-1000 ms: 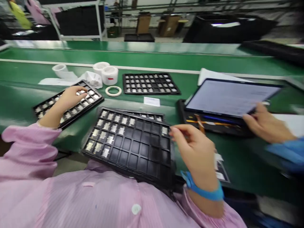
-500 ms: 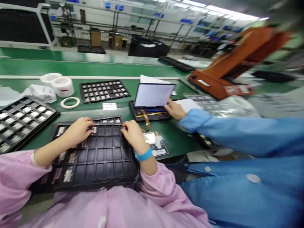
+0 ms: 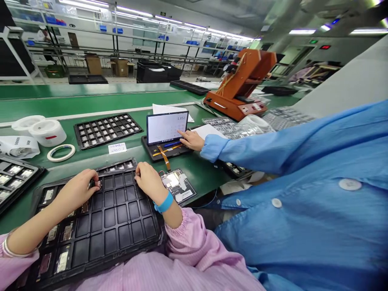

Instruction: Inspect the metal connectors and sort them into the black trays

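A black compartment tray (image 3: pixel 117 214) lies before me, several small metallic parts (image 3: pixel 63 258) in its left columns, the other pockets bare. Over its upper left part, my left hand (image 3: pixel 79 188) is closed, pinching a small metallic part (image 3: pixel 98 184) between thumb and fingers. At the tray's upper right corner my right hand (image 3: pixel 148 180), with a blue wristband (image 3: pixel 163 202), is closed; what its fingertips hold is too small to make out. A second tray edge (image 3: pixel 121 165) shows behind the top rim.
A person's hand (image 3: pixel 194 140) touches a screen (image 3: pixel 167 128) wired to a circuit board (image 3: pixel 178 186). Around stand a filled tray (image 3: pixel 107 131), another at left (image 3: pixel 15 178), tape rolls (image 3: pixel 47 132), a paper label (image 3: pixel 117 148) and an orange machine (image 3: pixel 233 97).
The view has swung right, so the bench things sit further left. The small part in my left hand remains over the tray. The other person's finger now points onto the screen, which shows digits.
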The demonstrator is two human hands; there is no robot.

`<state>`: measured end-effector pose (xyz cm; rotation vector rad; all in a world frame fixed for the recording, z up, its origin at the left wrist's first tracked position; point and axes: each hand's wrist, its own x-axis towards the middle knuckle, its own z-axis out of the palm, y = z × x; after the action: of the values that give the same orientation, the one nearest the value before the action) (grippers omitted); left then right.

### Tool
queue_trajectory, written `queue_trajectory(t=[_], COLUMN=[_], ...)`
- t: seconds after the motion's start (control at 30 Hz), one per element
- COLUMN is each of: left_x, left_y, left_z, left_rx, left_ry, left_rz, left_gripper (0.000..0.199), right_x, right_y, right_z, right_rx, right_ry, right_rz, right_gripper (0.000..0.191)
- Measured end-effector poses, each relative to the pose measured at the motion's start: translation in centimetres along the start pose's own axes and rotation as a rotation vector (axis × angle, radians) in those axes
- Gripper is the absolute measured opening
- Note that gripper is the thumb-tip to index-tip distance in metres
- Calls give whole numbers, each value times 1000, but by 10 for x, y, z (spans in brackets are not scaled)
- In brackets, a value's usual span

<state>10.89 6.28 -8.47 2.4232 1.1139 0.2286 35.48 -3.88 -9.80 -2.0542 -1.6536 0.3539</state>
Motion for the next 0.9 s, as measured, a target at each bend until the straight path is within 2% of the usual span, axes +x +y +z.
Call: queue_trajectory(t=[0.13, 0.23, 0.3, 0.5, 0.6, 0.7, 0.8, 0.9], left_x=[-3, -8, -14, -35, -43, -48, -52, -56], left_y=[0, 6, 14, 46, 56, 62, 69, 78], left_z=[-1, -9, -18, -33, -33, -32, -31, -31], left_rx=[-133, -434, -615, -947, -946, -909, -969, -1052], left_ry=[1, -10, -45, -93, -159, -162, -134, -100], left_rz=[-62, -148, -234, -344, -316, -278, -297, -304], left_gripper=[28, 51, 59, 44, 40, 43, 51, 46], right_x=[-3, -8, -14, -37, -45, -50, -53, -55], right_y=[-1, -8, -16, -41, -49, -55, -57, -57], right_z=[-4, -13, -21, -34, -34, -34, -35, -36], right_rx=[141, 277, 381, 683, 878, 1061, 1116, 1161], right_ry=[33, 41, 32, -30, -122, -185, -235, -292], right_rz=[0, -36, -75, -128, -109, -71, -65, -74], right_gripper=[19, 21, 16, 7, 13, 15, 17, 25])
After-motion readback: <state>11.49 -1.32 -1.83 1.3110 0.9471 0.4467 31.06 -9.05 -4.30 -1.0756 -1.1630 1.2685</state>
